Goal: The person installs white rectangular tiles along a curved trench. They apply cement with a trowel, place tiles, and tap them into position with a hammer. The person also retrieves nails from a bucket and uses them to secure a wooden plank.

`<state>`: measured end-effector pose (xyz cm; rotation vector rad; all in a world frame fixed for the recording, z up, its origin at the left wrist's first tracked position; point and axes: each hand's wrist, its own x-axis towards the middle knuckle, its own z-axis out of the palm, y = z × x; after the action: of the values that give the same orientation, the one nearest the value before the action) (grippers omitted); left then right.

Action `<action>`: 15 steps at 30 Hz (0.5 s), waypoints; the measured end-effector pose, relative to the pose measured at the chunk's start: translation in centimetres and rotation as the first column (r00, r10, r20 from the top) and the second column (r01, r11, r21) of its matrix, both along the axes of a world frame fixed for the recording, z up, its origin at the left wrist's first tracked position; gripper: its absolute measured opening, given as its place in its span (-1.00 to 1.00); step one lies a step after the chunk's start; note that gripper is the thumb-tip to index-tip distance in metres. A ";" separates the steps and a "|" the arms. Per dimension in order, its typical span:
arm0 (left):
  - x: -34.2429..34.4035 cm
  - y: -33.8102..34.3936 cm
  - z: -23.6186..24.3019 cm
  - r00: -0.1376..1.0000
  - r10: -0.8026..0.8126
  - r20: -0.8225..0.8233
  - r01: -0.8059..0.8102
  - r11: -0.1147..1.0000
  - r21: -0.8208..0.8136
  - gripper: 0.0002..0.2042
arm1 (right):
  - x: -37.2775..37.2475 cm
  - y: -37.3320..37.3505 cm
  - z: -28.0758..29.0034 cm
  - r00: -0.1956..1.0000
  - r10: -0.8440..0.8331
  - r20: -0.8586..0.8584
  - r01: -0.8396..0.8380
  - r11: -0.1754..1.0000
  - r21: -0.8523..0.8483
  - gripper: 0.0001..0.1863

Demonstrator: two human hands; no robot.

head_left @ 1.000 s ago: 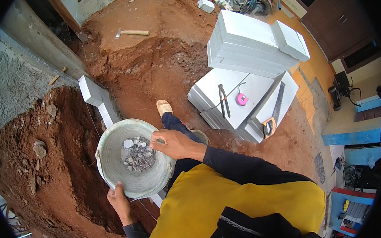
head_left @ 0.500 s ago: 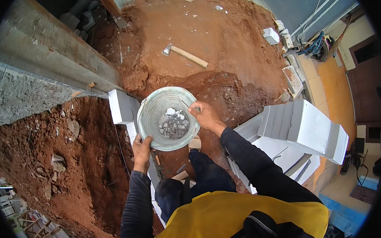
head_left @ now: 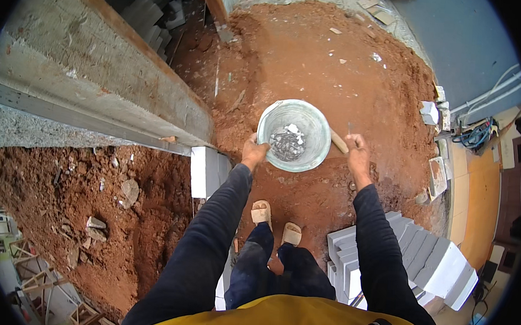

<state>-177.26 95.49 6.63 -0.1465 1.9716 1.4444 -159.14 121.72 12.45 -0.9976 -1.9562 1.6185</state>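
Your left hand (head_left: 254, 152) grips the rim of the grey bucket (head_left: 294, 135) at its 8 o'clock, fingers curled closed. The bucket hangs over red soil (head_left: 316, 58) and holds rubble (head_left: 286, 143). Your right hand (head_left: 356, 152), at the bucket's 3 o'clock, appears closed on a wooden handle (head_left: 338, 141).

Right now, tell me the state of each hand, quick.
Left hand: closed on the rim of the round grey metal pan holding rubble.
Right hand: off the pan, beside a wooden handle; grip cannot be told.

One pan (head_left: 294, 135), two hands, two sandals, one hammer (head_left: 338, 141).
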 end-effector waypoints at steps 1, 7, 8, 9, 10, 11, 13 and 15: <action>-0.5 0.2 -0.8 0.993 0.040 0.110 -0.042 0.999 0.015 -0.48 | -0.1 0.1 0.4 0.987 -0.102 0.123 0.104 0.994 -0.013 -0.76; -1.3 -0.5 2.3 0.799 -0.386 -0.461 0.137 0.863 -0.486 -0.31 | -1.8 -1.6 3.9 0.957 0.158 -0.245 -0.273 0.777 -0.567 -0.66; -1.1 -0.7 4.2 0.776 -0.352 -0.523 0.094 0.885 -0.457 -0.26 | -2.3 -1.8 4.8 0.960 0.120 -0.253 -0.261 0.706 -0.659 -0.71; -1.4 -0.3 6.2 0.801 -0.258 -0.541 0.163 0.962 -0.218 -0.31 | -2.8 -1.9 5.8 0.973 0.130 -0.189 -0.225 0.695 -0.682 -0.70; -1.4 0.1 8.2 0.859 -0.194 -0.474 0.214 0.977 -0.013 -0.35 | -3.5 -2.1 6.7 0.966 0.169 -0.194 -0.257 0.666 -0.700 -0.69; -1.3 0.2 10.3 0.905 -0.141 -0.402 0.236 0.951 0.199 -0.39 | -4.2 -2.3 7.6 0.945 0.220 -0.241 -0.327 0.619 -0.714 -0.68; -2.2 1.1 13.7 0.876 -0.306 -0.372 0.396 0.898 0.194 -0.48 | -5.7 -2.9 8.9 0.937 0.282 -0.207 -0.341 0.605 -0.720 -0.65; -3.2 1.9 16.2 0.843 -0.410 -0.349 0.487 0.857 0.168 -0.55 | -6.6 -2.9 9.6 0.920 0.369 -0.135 -0.353 0.626 -0.695 -0.62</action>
<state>-180.43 97.42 22.82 0.6542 1.8574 1.4326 -165.78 118.86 22.06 -0.8807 -1.5988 2.7404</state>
